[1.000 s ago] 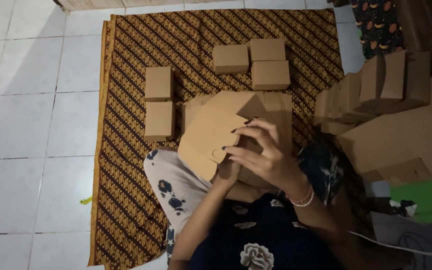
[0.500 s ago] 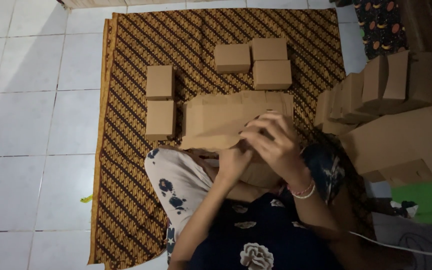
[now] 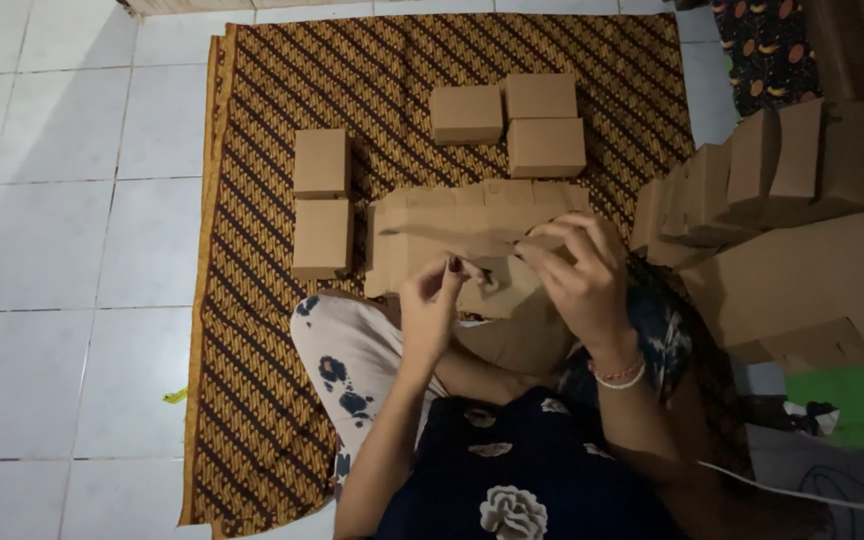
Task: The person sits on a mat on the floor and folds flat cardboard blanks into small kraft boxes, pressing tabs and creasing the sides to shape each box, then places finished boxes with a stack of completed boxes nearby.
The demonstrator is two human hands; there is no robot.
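I hold a flat brown cardboard box blank [image 3: 452, 235] over my lap, its long side lying level across the view. My left hand [image 3: 434, 305] pinches its lower edge near the middle. My right hand [image 3: 577, 275] grips the blank's right part, fingers curled over a flap. Under the blank, a stack of flat blanks [image 3: 512, 345] rests on my legs. Two folded boxes [image 3: 321, 205] lie one behind the other to the left, and three folded boxes [image 3: 512, 120] sit farther off on the patterned mat [image 3: 252, 300].
A row of brown folded cartons [image 3: 752, 175] leans at the right, beside a large cardboard pile [image 3: 802, 290]. White floor tiles [image 3: 62, 250] lie left of the mat. A green object [image 3: 852, 400] and a white cable [image 3: 802, 490] are at the lower right.
The blank was tilted with a rounded flap facing me; it has turned level and spread wide. Both hands shifted along its lower edge, the left one dropping lower.
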